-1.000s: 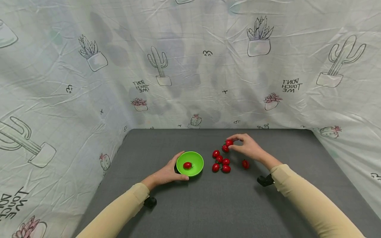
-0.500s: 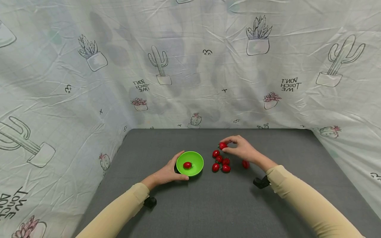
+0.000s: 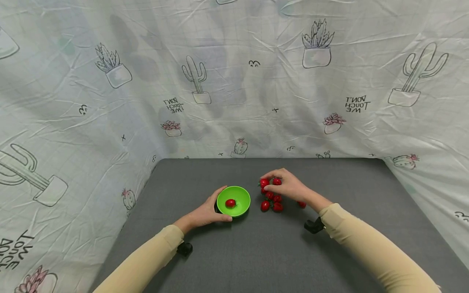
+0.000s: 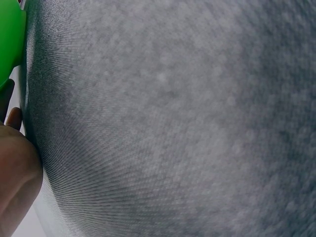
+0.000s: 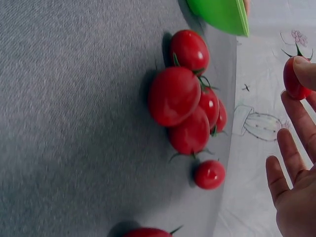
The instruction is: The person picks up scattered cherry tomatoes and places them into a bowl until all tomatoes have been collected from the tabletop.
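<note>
My right hand (image 3: 287, 187) pinches a glossy red oval cherry tomato (image 5: 291, 83) with a green stem between thumb and fingertips, above the far side of a cluster of similar red tomatoes (image 5: 174, 96) on the dark grey fabric-textured worktop (image 3: 256, 252). My left hand (image 3: 204, 211) grips the shallow round bright green bowl (image 3: 243, 197), thumb on the near side and fingers round the far side; one red tomato (image 3: 230, 203) lies inside.

My pinch could fail, I judge: smooth skin and a small contact patch might let the fruit slip, and squeezing harder might shoot it out. My hand passes low, so a drooping finger could knock the cluster and set a tomato rolling. Pressing unevenly on the bowl's rim could tip it.

Compared with half a second ago, my right hand and its tomato are further left, nearer the bowl. A lone red tomato (image 3: 277, 182), hidden at that instant, shows behind my fingers. My left hand and the bowl look unmoved.
</note>
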Action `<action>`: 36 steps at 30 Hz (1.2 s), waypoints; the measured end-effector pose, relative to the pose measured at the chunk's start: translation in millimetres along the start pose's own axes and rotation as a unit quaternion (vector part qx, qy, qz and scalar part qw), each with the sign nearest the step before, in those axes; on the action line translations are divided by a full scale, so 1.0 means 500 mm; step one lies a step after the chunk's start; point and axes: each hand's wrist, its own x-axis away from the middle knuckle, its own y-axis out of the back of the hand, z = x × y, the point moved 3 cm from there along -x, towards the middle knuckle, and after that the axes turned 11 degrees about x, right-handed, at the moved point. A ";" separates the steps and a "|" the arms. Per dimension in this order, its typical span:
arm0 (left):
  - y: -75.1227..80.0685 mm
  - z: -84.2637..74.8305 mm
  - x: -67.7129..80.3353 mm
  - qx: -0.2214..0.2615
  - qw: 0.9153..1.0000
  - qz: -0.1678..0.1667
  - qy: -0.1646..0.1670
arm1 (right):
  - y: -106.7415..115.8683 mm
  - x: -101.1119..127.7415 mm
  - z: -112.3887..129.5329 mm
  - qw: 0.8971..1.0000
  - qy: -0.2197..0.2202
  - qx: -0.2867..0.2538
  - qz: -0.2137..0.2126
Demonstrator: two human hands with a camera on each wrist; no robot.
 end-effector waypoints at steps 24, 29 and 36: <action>-0.002 -0.003 -0.002 -0.004 1.000 -0.007 0.013 | -0.074 -0.049 0.062 0.998 0.044 -0.004 0.049; -0.002 -0.007 0.001 -0.008 1.000 -0.008 0.024 | -0.091 -0.056 0.069 0.997 0.050 -0.004 0.060; -0.001 -0.005 0.002 -0.002 1.000 -0.007 0.029 | -0.109 -0.061 0.077 0.995 0.052 -0.016 0.083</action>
